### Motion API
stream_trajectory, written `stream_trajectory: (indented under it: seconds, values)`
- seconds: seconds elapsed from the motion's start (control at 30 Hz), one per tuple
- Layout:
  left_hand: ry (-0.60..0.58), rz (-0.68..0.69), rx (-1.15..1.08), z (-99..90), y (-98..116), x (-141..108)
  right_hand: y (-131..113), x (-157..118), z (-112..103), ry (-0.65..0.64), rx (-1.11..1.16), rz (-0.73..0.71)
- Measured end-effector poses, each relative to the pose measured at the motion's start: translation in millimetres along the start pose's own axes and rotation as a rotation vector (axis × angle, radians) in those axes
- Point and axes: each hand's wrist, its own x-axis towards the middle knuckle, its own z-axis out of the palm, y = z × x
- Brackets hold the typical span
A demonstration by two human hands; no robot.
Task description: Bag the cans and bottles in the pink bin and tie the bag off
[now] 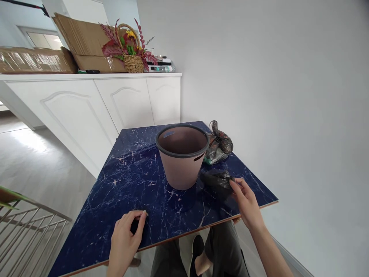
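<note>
A pinkish-brown trash can (184,171) with a dark grey rim stands upright on the blue marbled table (127,184); its visible interior holds no bag. To its right, my right hand (245,198) pinches the edge of a crumpled black plastic bag (219,182), which hangs low over the tabletop. My left hand (128,232) rests near the front edge, left of the can. Its thumb and forefinger are pressed together, and whatever may be between them is too small to make out. Behind the black bag sits a knotted, filled dark see-through bag (220,144).
A grey wall (273,96) runs along the right side. Beyond the table is a white cabinet (127,98) bearing cardboard boxes (34,59) and a flower basket (134,63). A metal rack (31,227) stands at lower left. My legs are beneath the table's front edge.
</note>
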Motion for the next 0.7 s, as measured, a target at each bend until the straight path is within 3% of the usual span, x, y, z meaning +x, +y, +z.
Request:
stream_trajectory:
  seconds: [0.13,0.27,0.47,0.6,0.7]
  values:
    - [-0.042,-0.002,-0.139,-2.4,15.9,0.2,-27.1,-21.1,6.1,0.025,0.211,0.152]
    - [-0.148,-0.004,-0.33,-7.7,56.6,1.1,-46.0,-34.4,19.8,0.057,0.32,0.228]
    - [-0.323,0.052,-0.431,-17.0,118.5,6.4,-64.4,-49.7,45.2,-0.175,0.315,0.224]
    - [-0.291,0.078,-0.384,-20.4,136.9,8.3,-70.9,-51.9,48.3,-0.22,0.343,0.227]
    - [-0.141,0.119,-0.397,-22.6,139.2,5.9,-73.0,-54.9,42.9,-0.188,0.309,0.171]
